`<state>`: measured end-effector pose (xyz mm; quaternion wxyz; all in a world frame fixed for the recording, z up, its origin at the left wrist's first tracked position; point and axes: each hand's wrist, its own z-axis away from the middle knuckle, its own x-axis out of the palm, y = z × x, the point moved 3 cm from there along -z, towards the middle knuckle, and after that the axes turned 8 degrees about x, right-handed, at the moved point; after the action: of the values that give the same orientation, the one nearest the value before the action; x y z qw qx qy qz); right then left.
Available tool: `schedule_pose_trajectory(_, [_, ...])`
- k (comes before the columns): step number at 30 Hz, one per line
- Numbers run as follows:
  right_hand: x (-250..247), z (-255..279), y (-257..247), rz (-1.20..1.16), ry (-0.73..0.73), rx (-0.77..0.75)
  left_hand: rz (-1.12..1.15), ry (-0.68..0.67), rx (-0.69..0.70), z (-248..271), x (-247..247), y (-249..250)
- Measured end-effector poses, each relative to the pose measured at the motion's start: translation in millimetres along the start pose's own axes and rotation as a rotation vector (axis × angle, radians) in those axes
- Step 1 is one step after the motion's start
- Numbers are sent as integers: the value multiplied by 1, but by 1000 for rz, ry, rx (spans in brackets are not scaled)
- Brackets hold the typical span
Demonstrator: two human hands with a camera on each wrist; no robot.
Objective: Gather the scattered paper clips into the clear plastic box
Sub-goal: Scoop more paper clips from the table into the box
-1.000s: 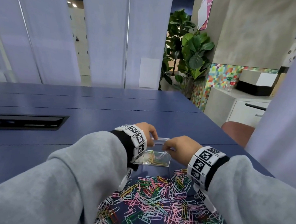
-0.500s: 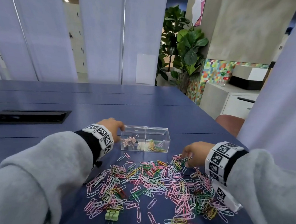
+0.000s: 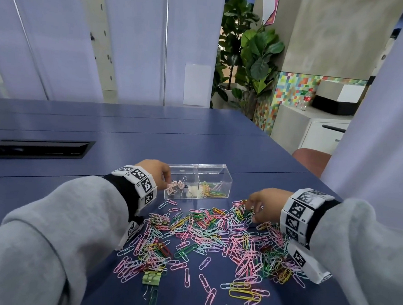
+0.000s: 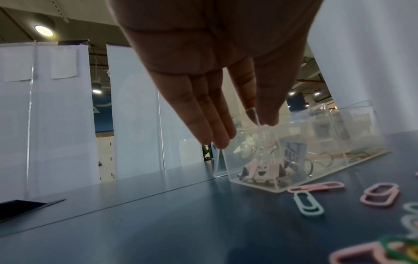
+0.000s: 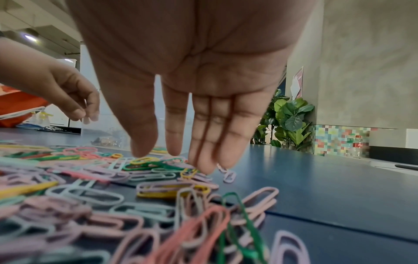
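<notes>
A clear plastic box (image 3: 215,165) with two compartments stands on the blue table (image 3: 149,135). Its right compartment holds coloured paper clips (image 3: 211,190); its left one holds binder clips (image 3: 176,187). My left hand (image 3: 164,177) pinches the box's left end wall between thumb and index finger, as the left wrist view shows at the box (image 4: 339,135) under the left hand (image 4: 257,121). In front of the box spreads a pile of paper clips (image 3: 214,231). My right hand (image 3: 253,208) reaches down with straight fingers, its fingertips (image 5: 203,167) touching the pile of clips (image 5: 147,166).
A green binder clip (image 3: 151,279) lies among the nearest clips. A black recessed cable slot (image 3: 38,146) sits in the table at far left. The table's right edge runs close past my right wrist, with a brown chair (image 3: 311,159) and white panel (image 3: 373,139) beyond.
My right hand has left the box and come down to the right side of the clip pile. The left hand stays at the box's left end.
</notes>
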<state>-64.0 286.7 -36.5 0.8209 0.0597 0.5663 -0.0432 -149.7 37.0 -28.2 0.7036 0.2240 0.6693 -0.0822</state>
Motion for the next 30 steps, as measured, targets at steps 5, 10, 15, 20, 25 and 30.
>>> schedule_pose_trajectory(5, [-3, 1, 3, -13, 23, 7, 170, -2, -8, 12, -3, -4])
schedule_pose_trajectory(10, [-5, -6, 3, 7, 47, 7, 105, 7, -22, 25, -13, -7])
schedule_pose_trajectory(15, [5, -10, -12, 36, -59, -20, -24, -289, 45, 30, 7, 18])
schedule_pose_trajectory(20, [7, -11, -25, 96, -23, -109, -140, -397, 112, 22, 25, 39])
schedule_pose_trajectory(25, [11, -14, -28, 82, -11, -155, -163, -409, 167, 22, 35, 51])
schedule_pose_trajectory(30, [4, -9, -28, 21, 1, -181, -162, -380, 235, 25, 33, 54])
